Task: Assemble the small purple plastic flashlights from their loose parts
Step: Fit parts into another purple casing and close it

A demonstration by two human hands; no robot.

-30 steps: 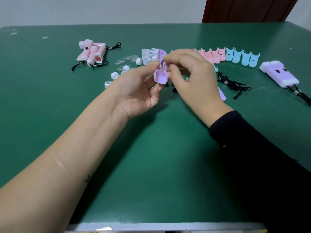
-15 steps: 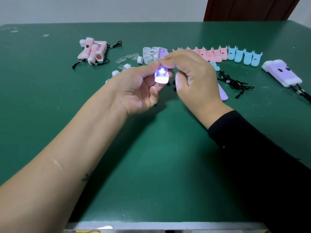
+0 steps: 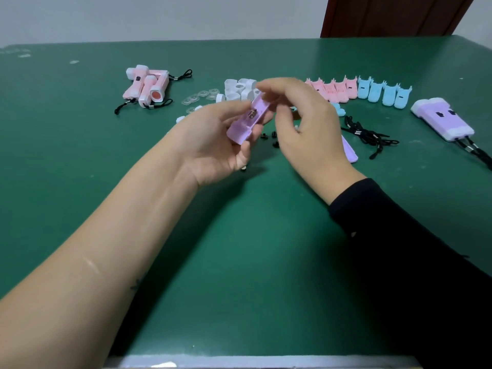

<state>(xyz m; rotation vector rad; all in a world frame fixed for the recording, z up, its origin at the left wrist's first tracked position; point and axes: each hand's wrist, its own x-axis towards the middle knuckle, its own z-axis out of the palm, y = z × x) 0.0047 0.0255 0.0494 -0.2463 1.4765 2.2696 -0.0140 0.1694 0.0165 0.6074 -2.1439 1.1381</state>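
A purple flashlight body (image 3: 249, 119) is held above the green table (image 3: 239, 262), lying slanted with a small dark switch on its upper face. My left hand (image 3: 213, 139) grips its lower part between thumb and fingers. My right hand (image 3: 300, 121) pinches its far end with curled fingers. Another purple half shell (image 3: 351, 151) lies on the table, partly hidden behind my right hand. Two finished purple flashlights (image 3: 442, 119) with black cords lie at the right. Small black parts (image 3: 274, 139) sit under my hands.
Finished pink flashlights (image 3: 146, 87) with cords lie at the back left. White caps (image 3: 237, 93) and clear lenses (image 3: 197, 98) sit behind my hands. Pink shells (image 3: 332, 90) and blue shells (image 3: 383, 93) are lined up at the back right. Black lanyards (image 3: 367, 134) lie beside them.
The purple body was held upright and lit up half a second ago; now its light is off and it is turned to lie slanted, switch side up, between both hands.
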